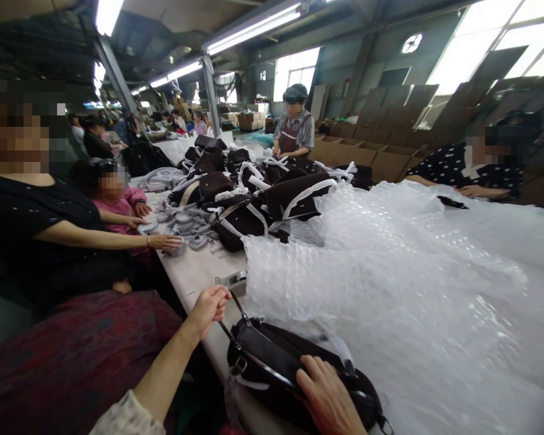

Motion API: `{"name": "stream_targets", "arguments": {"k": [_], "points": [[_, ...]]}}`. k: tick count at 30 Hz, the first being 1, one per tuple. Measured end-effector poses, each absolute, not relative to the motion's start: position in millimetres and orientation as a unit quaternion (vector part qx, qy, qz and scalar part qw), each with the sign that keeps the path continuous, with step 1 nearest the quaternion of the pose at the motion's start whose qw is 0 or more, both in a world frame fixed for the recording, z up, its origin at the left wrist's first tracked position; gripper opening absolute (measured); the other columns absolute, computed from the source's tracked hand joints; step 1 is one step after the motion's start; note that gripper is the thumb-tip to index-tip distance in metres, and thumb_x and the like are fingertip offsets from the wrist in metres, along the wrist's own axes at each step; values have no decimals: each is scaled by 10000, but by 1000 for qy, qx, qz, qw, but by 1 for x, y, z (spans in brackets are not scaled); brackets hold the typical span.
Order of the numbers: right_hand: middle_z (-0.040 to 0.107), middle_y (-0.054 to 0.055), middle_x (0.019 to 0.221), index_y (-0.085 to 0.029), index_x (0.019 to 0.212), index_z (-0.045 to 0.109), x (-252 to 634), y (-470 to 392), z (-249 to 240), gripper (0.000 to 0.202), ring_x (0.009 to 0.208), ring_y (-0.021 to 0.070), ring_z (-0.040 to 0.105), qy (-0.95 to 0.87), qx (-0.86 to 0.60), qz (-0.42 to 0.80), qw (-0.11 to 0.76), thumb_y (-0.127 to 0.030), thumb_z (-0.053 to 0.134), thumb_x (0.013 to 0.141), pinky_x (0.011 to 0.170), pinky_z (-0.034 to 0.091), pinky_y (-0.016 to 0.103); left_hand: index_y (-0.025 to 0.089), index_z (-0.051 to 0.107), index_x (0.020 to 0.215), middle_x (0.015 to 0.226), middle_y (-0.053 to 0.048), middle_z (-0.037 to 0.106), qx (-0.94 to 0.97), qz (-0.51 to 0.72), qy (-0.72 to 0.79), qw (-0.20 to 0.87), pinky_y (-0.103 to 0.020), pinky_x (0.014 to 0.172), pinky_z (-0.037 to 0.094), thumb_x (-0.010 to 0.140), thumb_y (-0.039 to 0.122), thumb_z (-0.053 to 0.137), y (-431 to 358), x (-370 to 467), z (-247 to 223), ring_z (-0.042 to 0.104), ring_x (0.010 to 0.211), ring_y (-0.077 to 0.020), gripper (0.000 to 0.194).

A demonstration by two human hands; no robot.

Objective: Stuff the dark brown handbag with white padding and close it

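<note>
While my left hand (pixel 211 307) pinches the thin strap (pixel 236 314) taut, my right hand (pixel 329 399) lies flat, fingers together, on the black bag (pixel 272 356) at the table's (pixel 194 275) near edge. Looks like I'm mid-wrap; next I'd need bubble wrap (pixel 390 290), heaped just right. Little free room: a co-worker's hand (pixel 165 243) reaches in left.

Glossy black handbag (pixel 276 362), clear bubble wrap (pixel 390 290)
</note>
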State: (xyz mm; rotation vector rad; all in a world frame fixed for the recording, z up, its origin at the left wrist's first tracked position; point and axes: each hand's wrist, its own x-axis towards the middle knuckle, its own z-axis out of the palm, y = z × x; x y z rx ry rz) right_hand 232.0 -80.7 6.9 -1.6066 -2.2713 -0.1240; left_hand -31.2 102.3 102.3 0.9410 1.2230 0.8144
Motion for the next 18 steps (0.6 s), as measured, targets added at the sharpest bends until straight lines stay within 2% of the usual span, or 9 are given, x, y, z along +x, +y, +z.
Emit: {"name": "stream_targets", "arguments": {"k": [3,6,9,11,13,15,16,18], "points": [[675,19,1008,-262,860,545,231,-84,5,429,823,241,627,-793,-582,-31,180,-66,852,634,741,530,358,183,536,581,526,71,374,536,322,567,536,-259,560,207,762,407,697,115,-18,107,295,543,-92,329],[683,23,974,-261,822,551,230,-85,1,395,792,252,630,-786,-592,-37,173,-63,841,640,694,545,373,194,483,509,542,45,378,622,288,584,435,-295,642,231,761,259,687,118,-14,108,323,611,-132,332],[700,26,967,-263,824,563,228,-84,7,418,783,274,645,-783,-594,-21,182,-93,875,604,693,578,416,210,543,570,673,6,447,679,276,575,363,-314,750,284,734,137,672,110,-7,112,410,729,-187,222],[705,39,1057,-265,889,579,228,-83,21,439,851,291,661,-778,-598,31,191,-152,894,605,737,598,446,224,564,597,737,-23,474,732,248,537,337,-335,836,315,774,163,658,99,7,117,450,824,-227,209],[678,68,1216,-259,944,584,231,-85,40,389,1008,311,659,-775,-593,79,205,-208,861,676,842,600,472,229,521,546,700,-36,469,783,195,487,333,-366,881,340,798,212,664,88,27,119,470,839,-250,290],[636,80,1329,-255,954,582,236,-91,58,232,1149,306,627,-776,-581,88,228,-222,754,802,948,573,472,230,484,515,680,-42,476,810,152,454,338,-394,912,359,761,209,712,79,49,116,499,866,-271,336],[642,76,1328,-255,953,580,240,-96,65,142,1164,286,628,-777,-575,85,241,-217,683,862,967,567,447,228,485,522,690,-46,490,812,141,453,339,-407,932,364,728,183,739,78,58,111,516,899,-283,330],[710,46,1177,-262,968,579,248,-111,74,66,1039,212,682,-771,-570,95,267,-207,547,950,892,584,341,219,501,555,698,-49,514,808,113,472,335,-441,960,375,693,120,753,81,70,96,546,943,-300,304]]}}
